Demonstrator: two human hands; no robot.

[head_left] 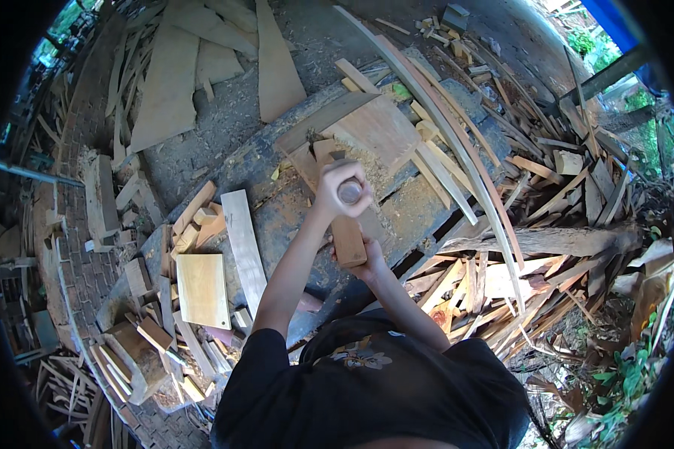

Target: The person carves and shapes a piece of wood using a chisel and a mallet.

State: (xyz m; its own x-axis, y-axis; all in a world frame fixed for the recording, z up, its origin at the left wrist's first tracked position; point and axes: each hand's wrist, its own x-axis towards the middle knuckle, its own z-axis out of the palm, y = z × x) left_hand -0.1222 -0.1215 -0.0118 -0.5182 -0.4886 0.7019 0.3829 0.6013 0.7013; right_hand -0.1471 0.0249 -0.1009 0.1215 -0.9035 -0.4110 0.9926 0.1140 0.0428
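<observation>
My left hand [343, 187] is wrapped round an upright tool handle [350, 192], whose round, pale end faces up. The tool's lower part is hidden beneath the fist, so its kind does not show. Under it, a reddish-brown wooden block [347, 241] extends from near my body toward the boards ahead. My right hand [371, 258] grips the block's near end, fingers curled around its sides. Just beyond my left hand, a broad wooden board [378, 131] lies on the worn worktable [277, 217]. Sawdust and shavings [356, 142] are scattered on and around it.
Left of my arm lie a pale long board [243, 243] and a squarish panel [201, 289] with a small hole. Long curved strips [457, 142] arch along the right side. Scrap wood [494, 284] heaps up at right; large thin sheets [168, 82] lie far left.
</observation>
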